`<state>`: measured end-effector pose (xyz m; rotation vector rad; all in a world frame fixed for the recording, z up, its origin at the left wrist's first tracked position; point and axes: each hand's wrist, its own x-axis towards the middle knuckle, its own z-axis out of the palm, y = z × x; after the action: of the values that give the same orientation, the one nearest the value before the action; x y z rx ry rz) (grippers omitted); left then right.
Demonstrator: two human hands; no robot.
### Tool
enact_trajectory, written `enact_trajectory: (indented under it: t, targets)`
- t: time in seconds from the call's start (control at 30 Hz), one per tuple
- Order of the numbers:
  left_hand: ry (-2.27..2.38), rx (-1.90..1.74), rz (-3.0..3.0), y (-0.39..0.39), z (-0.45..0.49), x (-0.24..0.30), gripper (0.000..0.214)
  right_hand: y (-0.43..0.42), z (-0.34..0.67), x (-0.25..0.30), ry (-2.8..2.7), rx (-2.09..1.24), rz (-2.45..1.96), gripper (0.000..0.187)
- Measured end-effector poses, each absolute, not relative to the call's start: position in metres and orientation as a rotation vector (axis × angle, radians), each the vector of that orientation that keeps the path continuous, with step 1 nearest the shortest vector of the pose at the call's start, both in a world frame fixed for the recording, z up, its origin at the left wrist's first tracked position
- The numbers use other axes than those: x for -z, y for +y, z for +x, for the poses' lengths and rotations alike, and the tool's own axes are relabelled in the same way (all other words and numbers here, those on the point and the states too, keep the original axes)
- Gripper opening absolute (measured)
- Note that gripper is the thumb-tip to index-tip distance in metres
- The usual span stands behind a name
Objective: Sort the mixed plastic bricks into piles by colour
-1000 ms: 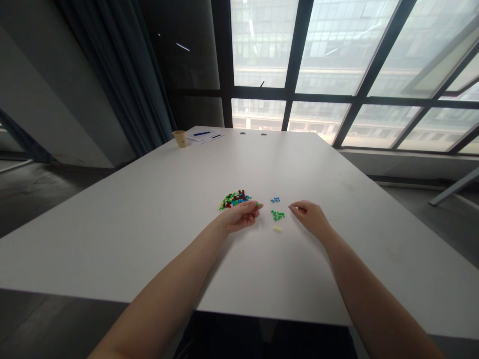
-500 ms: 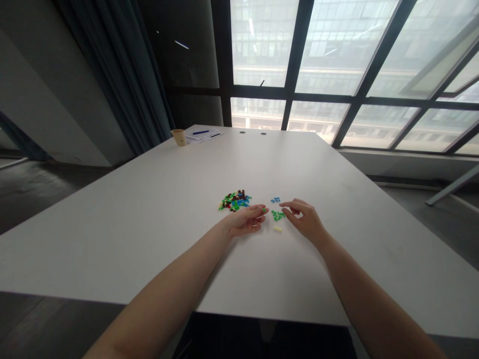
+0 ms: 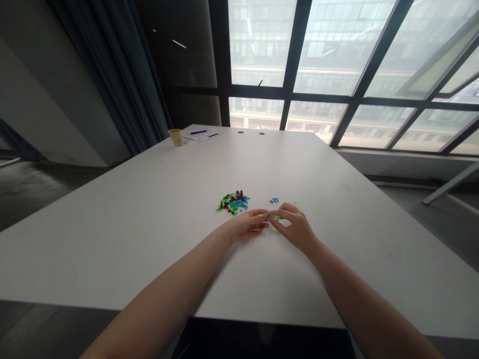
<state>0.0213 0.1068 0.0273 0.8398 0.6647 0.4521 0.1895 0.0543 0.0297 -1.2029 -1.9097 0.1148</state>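
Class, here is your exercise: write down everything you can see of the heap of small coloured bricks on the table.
The heap of small plastic bricks is a low, loose scatter of tiny pieces in green, lime, blue, dark red and brown. They look like moulded plastic, but their exact shapes are too small to tell. It lies directly on the white table, with pieces overlapping at its centre. The left hand rests just nearer the viewer, close to its edge; whether they touch cannot be told.
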Motion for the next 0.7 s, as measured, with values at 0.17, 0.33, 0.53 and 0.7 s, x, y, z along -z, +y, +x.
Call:
enact_trajectory:
  t: [0.17, 0.33, 0.53, 0.7]
  targets:
    - [0.926, -0.7, 0.947, 0.122, 0.014, -0.03, 0.036, 0.063, 0.212, -0.022, -1.917, -0.155, -1.55, 0.017]
    - [1.061, -0.976, 0.974, 0.142, -0.003, -0.033, 0.032, 0.066, 0.222, -0.013, -2.011, -0.234, -1.859, 0.017]
    - [1.161, -1.128, 1.051, 0.153, -0.017, -0.035, 0.025, 0.065, 0.224, -0.019, -1.943, -0.247, -1.783, 0.024]
    - [1.253, -1.184, 1.58, 0.159, -0.022, -0.024, 0.006, 0.067, 0.238, -0.025, -1.746, -0.239, -1.78, 0.03]
